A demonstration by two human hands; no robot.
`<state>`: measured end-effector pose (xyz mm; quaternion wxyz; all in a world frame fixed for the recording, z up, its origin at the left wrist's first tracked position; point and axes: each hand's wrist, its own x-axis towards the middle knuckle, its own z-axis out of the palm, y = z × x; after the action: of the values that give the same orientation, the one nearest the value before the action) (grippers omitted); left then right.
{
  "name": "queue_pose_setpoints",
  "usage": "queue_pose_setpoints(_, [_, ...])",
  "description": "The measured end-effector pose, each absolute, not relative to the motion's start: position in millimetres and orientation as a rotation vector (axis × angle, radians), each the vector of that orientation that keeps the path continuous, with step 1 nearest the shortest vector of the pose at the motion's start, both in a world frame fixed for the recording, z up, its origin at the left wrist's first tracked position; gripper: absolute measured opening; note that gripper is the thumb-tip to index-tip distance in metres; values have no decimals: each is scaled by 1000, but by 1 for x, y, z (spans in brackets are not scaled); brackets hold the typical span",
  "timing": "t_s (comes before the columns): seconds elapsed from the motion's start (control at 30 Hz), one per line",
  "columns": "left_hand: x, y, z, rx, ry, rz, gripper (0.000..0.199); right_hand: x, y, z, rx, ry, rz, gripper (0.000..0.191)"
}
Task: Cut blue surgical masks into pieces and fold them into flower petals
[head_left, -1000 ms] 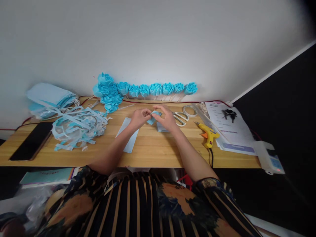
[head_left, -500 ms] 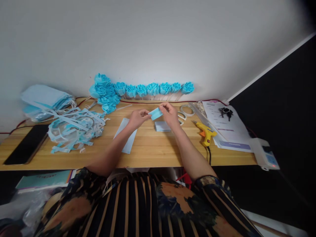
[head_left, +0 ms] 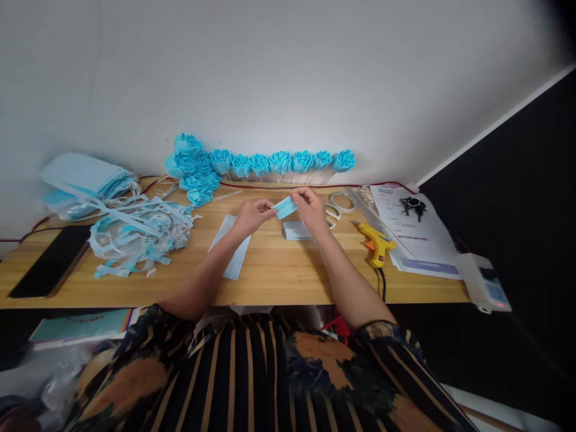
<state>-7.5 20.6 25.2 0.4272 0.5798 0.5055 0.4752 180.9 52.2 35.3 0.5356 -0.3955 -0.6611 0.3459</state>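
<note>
While the left hand [head_left: 252,216] and right hand [head_left: 310,207] pinch blue material [head_left: 285,207], scissors [head_left: 332,213] are partly hidden.

craft workspace: wooden desk [head_left: 279,264] against wall, yellow glue gun [head_left: 378,245] right, blue fabric flowers [head_left: 279,162] along far edge.

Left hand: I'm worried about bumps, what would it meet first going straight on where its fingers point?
Beyond the light-blue rectangular fabric piece the left hand pinches, probably the right hand, though depth is unclear.
</note>
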Motion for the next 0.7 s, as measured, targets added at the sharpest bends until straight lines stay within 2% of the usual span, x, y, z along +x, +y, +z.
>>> queue_pose_setpoints(0.3, [-8,21,27,1505,1269,1157,18,181,51,37,-939,-1583,801,24])
queue_pose_setpoints(0.5, [-14,17,40,1664,1252,1254,32,174,43,39,-945,-1720,701,20])
queue_pose_setpoints(0.7, [-6,20,28,1721,1270,1255,12,163,34,38,-869,-1920,536,20])
